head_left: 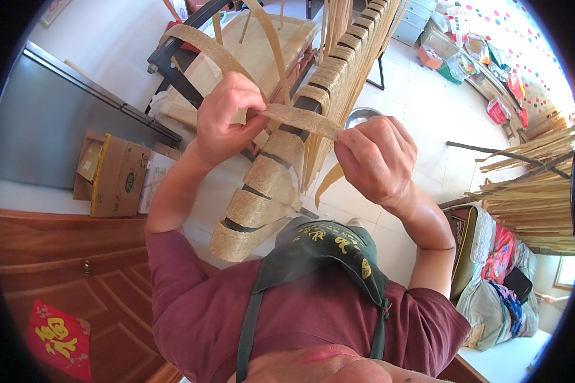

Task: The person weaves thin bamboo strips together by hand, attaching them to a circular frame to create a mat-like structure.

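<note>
A flat tan fibre strip (300,118) is stretched crosswise over a long dark bar (306,103) between my two hands. My left hand (230,113) is closed on the strip's left end, with a loop of tan strip rising behind it toward the upper left. At the strip's right end my right hand (375,156) grips it with curled fingers. Wide tan bands (262,175) are wrapped around the near part of the bar, and more run along its far part, beside many hanging strands (329,147). A loose strip end (329,182) dangles below my right hand.
A pale wooden table (287,35) and black metal frame (172,70) stand behind my left hand. Cardboard boxes (115,179) and a wooden door (83,255) are at left. A steel basin (364,113) sits beyond the bar; a strand rack (524,217) and piled fabrics (498,300) are at right.
</note>
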Motion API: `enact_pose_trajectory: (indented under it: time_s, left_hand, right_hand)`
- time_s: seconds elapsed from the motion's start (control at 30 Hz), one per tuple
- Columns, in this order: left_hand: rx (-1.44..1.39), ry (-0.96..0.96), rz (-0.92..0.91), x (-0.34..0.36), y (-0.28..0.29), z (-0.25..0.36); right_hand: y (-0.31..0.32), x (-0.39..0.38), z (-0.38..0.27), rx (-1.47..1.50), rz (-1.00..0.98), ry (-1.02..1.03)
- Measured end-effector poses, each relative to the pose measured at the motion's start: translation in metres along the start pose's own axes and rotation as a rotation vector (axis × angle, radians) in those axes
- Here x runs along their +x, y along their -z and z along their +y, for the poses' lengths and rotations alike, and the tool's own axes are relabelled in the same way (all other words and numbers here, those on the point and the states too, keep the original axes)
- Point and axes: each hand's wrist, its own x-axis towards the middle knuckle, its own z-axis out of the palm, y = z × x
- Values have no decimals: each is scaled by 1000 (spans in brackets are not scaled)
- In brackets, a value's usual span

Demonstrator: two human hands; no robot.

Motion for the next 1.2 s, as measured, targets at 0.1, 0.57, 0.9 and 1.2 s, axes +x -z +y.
enact_pose_trajectory:
  time_s: [0.1, 0.57, 0.9, 1.2]
  left_hand:
    - [-3, -18, 82, -10, -13, -1]
    - [-625, 616, -247, -24, 8, -19]
    - [-546, 605, -274, -14, -21, -21]
    - [-691, 498, -227, 20, 6, -10]
  right_hand:
    - [-3, -9, -5, 62, -8, -98]
    - [-2, -12, -11, 274, -96, -482]
    - [-25, -4, -6, 68, -109, -418]
    - [1, 15, 0, 445, -194, -645]
